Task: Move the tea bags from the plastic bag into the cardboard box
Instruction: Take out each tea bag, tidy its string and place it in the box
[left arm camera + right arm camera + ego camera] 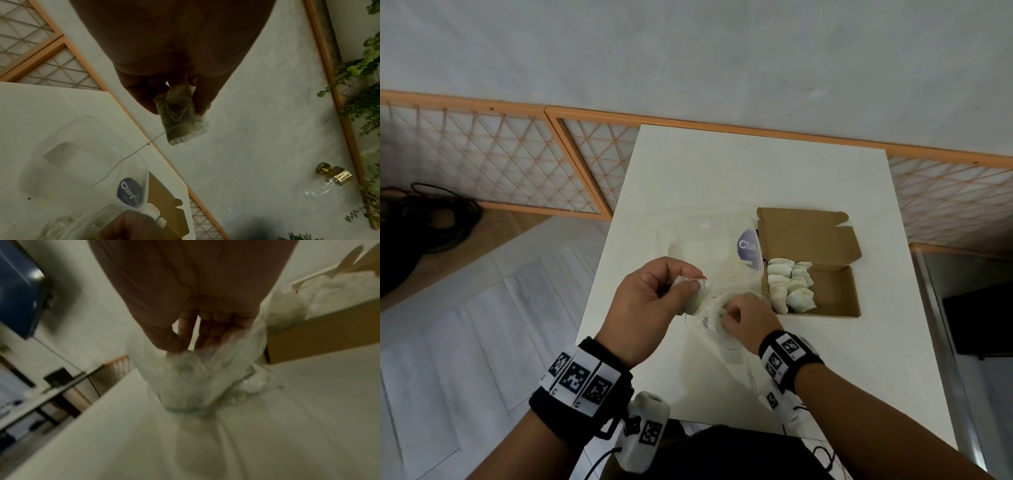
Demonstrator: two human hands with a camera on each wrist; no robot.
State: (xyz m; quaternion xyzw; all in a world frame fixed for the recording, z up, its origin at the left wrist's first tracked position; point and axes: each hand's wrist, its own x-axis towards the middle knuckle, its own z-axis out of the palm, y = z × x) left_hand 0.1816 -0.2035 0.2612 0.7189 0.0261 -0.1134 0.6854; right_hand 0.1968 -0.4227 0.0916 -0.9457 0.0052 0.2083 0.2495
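My left hand (695,281) pinches one tea bag (180,116) between thumb and fingers, lifted above the table; its string trails down toward the clear plastic bag (698,245). The bag lies crumpled on the white table (722,171), with a blue label (748,248) at its far side. My right hand (726,312) grips the bag's bunched plastic (185,374) near its near end. An open cardboard box (839,294) stands to the right of the bag, with several tea bags (789,287) packed in its left half.
An orange lattice fence (517,154) runs behind the table. Black cables (431,219) lie on the floor at the left. A dark cabinet (983,318) stands to the right of the table.
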